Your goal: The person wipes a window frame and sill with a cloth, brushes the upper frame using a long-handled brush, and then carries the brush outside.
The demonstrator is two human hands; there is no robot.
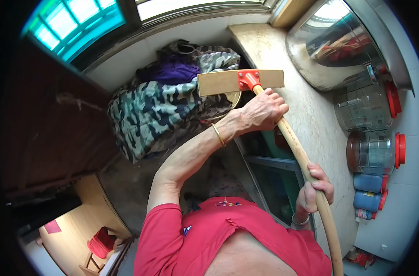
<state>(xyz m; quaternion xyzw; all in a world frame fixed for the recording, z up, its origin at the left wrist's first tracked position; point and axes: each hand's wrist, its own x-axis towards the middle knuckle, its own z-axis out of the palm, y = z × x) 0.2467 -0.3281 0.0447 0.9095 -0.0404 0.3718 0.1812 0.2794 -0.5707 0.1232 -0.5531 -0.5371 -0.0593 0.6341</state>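
Observation:
A long-handled tool with a flat wooden board head [218, 83] is held up before me. A red bracket [249, 80] with screws joins the board to a slightly curved wooden pole [296, 142]. My left hand [264, 112], a gold bangle on its wrist, is wrapped round the pole just below the bracket. Lower down, my right hand [314, 187] grips the same pole, fingers curled round it. The pole's far end runs out of the picture at the bottom. Whether bristles or a blade sit on the board's far side, I cannot tell.
Camouflage cloth [154, 112] and a purple cloth [175, 71] lie heaped behind the board. On the right, a stone counter [320, 124] bears a large shiny metal vessel [338, 43] and clear jars [363, 108] with red lids. A red bag [101, 243] is at lower left.

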